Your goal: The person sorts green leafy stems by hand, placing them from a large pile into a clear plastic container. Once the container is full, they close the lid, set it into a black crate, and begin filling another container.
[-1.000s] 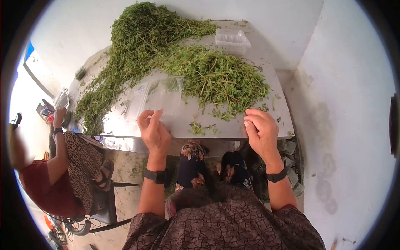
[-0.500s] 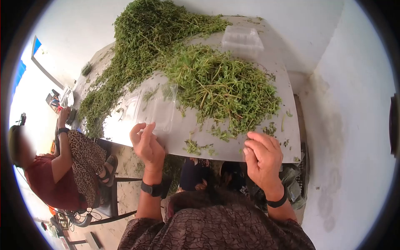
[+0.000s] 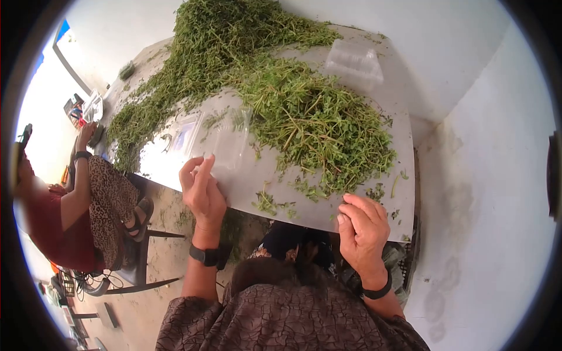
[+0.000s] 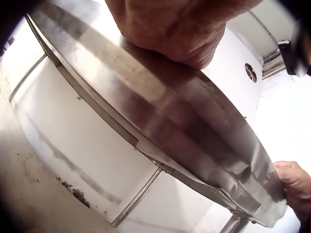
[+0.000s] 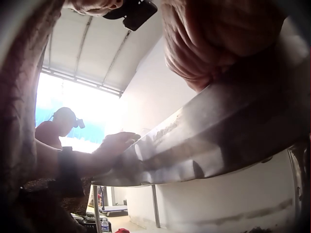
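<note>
My left hand (image 3: 202,196) hovers at the front edge of the metal table (image 3: 240,190), fingers loosely bent and nothing in them. A clear plastic clamshell box (image 3: 229,140) lies open just beyond its fingertips. Farther right, my right hand (image 3: 364,234) rests at the same edge, its fingers loosely curled with nothing visible in them. Ahead of it spreads a heap of green leafy stems (image 3: 319,126). A few loose sprigs (image 3: 266,203) lie between the hands. Both wrist views show mainly the table's metal rim (image 4: 160,107) beneath the hands.
A larger heap of greens (image 3: 216,41) covers the back and left of the table. Stacked clear plastic boxes (image 3: 354,64) stand at the back right, near a white wall (image 3: 474,175). Another person (image 3: 64,216) sits at the left end, one hand near a small green bundle.
The head view has shifted and tilted, so the table's front edge now slopes down to the right. Both hands stay at that edge in much the same pose; greens and boxes look unchanged.
</note>
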A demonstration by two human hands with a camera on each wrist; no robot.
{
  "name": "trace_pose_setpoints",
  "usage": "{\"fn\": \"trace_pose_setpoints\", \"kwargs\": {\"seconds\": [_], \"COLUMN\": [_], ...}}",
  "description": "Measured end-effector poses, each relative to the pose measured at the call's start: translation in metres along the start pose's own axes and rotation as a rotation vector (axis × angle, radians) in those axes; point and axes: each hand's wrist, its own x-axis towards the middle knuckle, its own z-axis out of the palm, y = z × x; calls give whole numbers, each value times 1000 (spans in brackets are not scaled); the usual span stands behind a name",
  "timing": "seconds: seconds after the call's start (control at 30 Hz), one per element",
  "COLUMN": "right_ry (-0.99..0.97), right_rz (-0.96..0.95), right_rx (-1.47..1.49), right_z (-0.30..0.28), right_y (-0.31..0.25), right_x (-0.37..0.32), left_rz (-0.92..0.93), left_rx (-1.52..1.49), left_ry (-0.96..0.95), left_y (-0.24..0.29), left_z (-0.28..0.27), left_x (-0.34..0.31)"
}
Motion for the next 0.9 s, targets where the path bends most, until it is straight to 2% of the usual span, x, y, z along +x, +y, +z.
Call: {"fn": "trace_pose_setpoints", "kwargs": {"seconds": [0.17,0.23,0.33,0.47,0.67,0.8,0.87,0.9], "right_ry": [14,32,46,53,-22,-87,-104,-133], "right_rz": [-11,3,6,-7,34,132,-169,-196], "right_rx": [-13,-22,-35,-52,-27,-1,-184,-168], "right_z": [1,3,5,6,-4,-19,-20,-17], "right_y": [1,0,-1,-2,-4,-25,-33,-38], "right_x": [0,-1,-1,0,7,36,59,67], "left_rz": [-50,69,22,50,-8,-32,-41,-39], "left_rx": [-21,-83,-134,-146,-203,-223,-230,-238], "left_ry": [48,29,-34,-16,15,-10,-10,-13], "left_y": [2,-4,-1,-4,-4,0,0,0], "left_z": [4,3,0,1,4,2,1,2], "left_x": [0,0,-1,-2,-2,-1,-1,-1]}}
